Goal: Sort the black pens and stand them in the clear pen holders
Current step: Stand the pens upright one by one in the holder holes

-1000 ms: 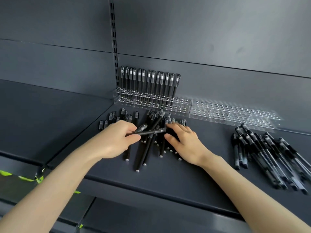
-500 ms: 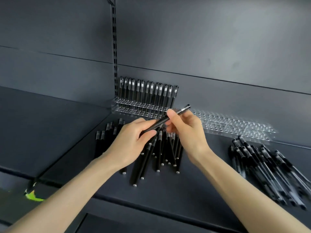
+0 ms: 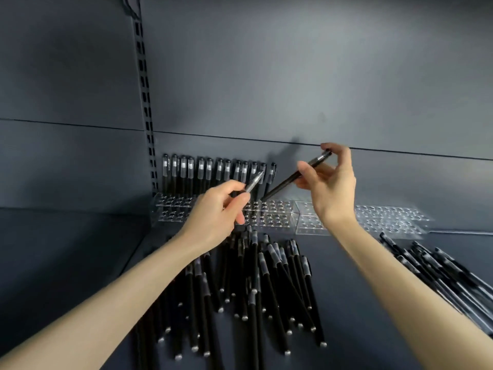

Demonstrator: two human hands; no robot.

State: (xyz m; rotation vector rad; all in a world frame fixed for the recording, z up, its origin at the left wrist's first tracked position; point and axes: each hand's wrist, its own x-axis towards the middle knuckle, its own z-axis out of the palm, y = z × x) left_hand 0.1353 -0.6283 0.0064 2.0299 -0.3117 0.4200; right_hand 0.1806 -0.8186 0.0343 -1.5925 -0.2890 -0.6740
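My right hand (image 3: pixel 330 182) pinches a black pen (image 3: pixel 288 180) held slanted, its lower tip close over a hole of the left clear pen holder (image 3: pixel 277 214). My left hand (image 3: pixel 218 209) grips a second black pen (image 3: pixel 253 180), cap end pointing up and right, in front of the same holder. Several black pens (image 3: pixel 213 170) stand upright in the holder's back row. A loose pile of black pens (image 3: pixel 253 284) lies on the dark shelf below my hands.
A second clear pen holder (image 3: pixel 386 220) with bare holes sits to the right of the first. Another heap of pens (image 3: pixel 440 271) lies at the right edge. The grey back wall and a slotted upright (image 3: pixel 145 102) stand behind.
Both hands rose from the pile toward the holder and moved apart. The right hand now carries one pen to the holder's back row; the left hand holds another.
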